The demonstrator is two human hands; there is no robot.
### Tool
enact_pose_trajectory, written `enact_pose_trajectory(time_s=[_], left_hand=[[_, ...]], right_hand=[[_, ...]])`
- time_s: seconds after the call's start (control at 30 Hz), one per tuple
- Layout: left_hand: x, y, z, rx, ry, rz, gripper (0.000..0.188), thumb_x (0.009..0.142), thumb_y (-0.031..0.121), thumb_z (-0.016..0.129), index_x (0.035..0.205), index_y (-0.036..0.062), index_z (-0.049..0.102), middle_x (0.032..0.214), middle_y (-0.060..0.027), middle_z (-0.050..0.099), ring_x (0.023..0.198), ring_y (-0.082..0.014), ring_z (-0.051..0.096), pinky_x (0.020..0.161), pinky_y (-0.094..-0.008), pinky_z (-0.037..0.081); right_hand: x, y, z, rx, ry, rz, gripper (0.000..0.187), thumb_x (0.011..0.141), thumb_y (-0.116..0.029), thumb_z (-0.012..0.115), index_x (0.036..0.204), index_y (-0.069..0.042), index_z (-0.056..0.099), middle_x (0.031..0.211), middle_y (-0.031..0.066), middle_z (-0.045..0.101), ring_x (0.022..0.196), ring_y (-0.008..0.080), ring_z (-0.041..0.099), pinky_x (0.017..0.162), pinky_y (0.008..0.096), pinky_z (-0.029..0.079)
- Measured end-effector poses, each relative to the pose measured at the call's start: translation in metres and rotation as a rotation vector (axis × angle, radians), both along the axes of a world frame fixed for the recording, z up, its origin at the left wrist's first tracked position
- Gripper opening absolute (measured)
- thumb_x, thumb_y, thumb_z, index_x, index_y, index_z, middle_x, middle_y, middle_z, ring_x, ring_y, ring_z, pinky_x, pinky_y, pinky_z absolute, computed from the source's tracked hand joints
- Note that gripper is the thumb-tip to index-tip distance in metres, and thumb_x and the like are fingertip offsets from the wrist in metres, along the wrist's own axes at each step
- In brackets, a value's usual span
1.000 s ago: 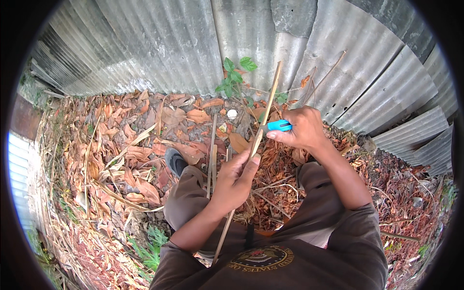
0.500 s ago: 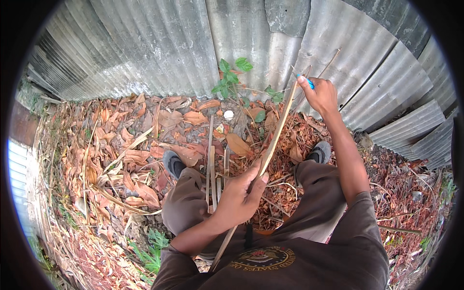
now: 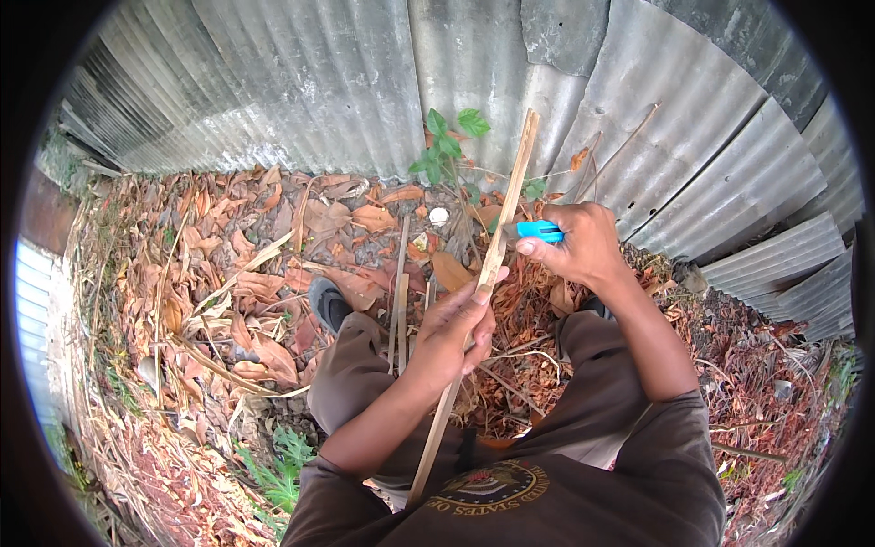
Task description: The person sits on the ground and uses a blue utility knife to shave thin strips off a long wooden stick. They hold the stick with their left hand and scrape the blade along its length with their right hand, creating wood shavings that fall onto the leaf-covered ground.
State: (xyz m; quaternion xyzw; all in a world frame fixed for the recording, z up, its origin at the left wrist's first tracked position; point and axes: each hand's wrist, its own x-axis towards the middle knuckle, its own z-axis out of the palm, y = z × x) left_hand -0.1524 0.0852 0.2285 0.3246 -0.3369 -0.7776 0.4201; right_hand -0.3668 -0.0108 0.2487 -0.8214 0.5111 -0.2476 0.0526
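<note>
- Your left hand [image 3: 448,337] grasps a long wooden strip [image 3: 521,164] around its middle, thumb and fingers wrapped about it.
- Your right hand [image 3: 583,242] is clenched on a blue-handled knife [image 3: 540,231], to the right of the strip and farther out than your left hand.
- The knife's grey blade points left and lies against the strip's right edge, beyond your left hand.
- The strip slants between your legs: the far end is up and to the right, before the corrugated metal fence [image 3: 474,55]; the near end reaches the front of your dark shirt [image 3: 583,497]. Whether it touches the cloth, you cannot tell from this view.
- Narrow wooden pieces [image 3: 402,310] lie on the ground, left of the strip and beside your left leg.
- A small white round object [image 3: 438,217] lies farther off, near a green plant [image 3: 445,148] at the fence's foot.
- Dry brown leaves [image 3: 264,264] cover the ground to your left.
</note>
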Motion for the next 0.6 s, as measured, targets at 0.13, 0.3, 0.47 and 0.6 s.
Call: enact_pose_trajectory(time_s=[0.13,0.3,0.47,0.6], left_hand=[[-0.003,-0.001,-0.001,-0.037,0.019,0.012,0.045,0.103,0.031,0.041,0.141,0.0058,0.041,0.068,0.0002,0.041,0.040,-0.0043,0.036,0.037,-0.0187,0.030],[-0.009,-0.001,0.002,-0.038,-0.111,0.010,0.045,0.104,0.032,0.040,0.140,0.0054,0.042,0.066,0.0010,0.041,0.040,-0.0044,0.036,0.037,-0.0190,0.030],[-0.009,0.002,-0.001,-0.066,-0.219,0.033,0.043,0.104,0.030,0.039,0.139,0.0060,0.043,0.064,0.0024,0.040,0.041,-0.0034,0.035,0.037,-0.0189,0.029],[-0.011,0.003,-0.001,-0.039,-0.223,0.044,0.042,0.104,0.028,0.040,0.139,0.0060,0.044,0.064,0.0029,0.040,0.041,-0.0027,0.034,0.037,-0.0189,0.029]], right_hand=[[0.009,0.005,-0.001,-0.013,-0.088,0.034,0.068,0.073,-0.071,0.062,0.057,-0.006,0.056,0.047,0.0118,0.048,0.047,0.0345,0.055,0.047,0.0433,0.042],[0.006,0.005,-0.003,-0.062,-0.032,0.054,0.066,0.072,-0.071,0.063,0.055,-0.008,0.056,0.047,0.0108,0.049,0.047,0.0330,0.055,0.046,0.0425,0.042],[0.006,-0.001,-0.012,-0.073,-0.004,0.041,0.066,0.070,-0.071,0.065,0.054,-0.008,0.056,0.047,0.0106,0.049,0.046,0.0333,0.054,0.046,0.0425,0.041],[0.006,-0.010,-0.019,-0.158,-0.021,0.084,0.066,0.069,-0.071,0.065,0.054,-0.008,0.056,0.047,0.0103,0.049,0.047,0.0331,0.055,0.046,0.0424,0.041]])
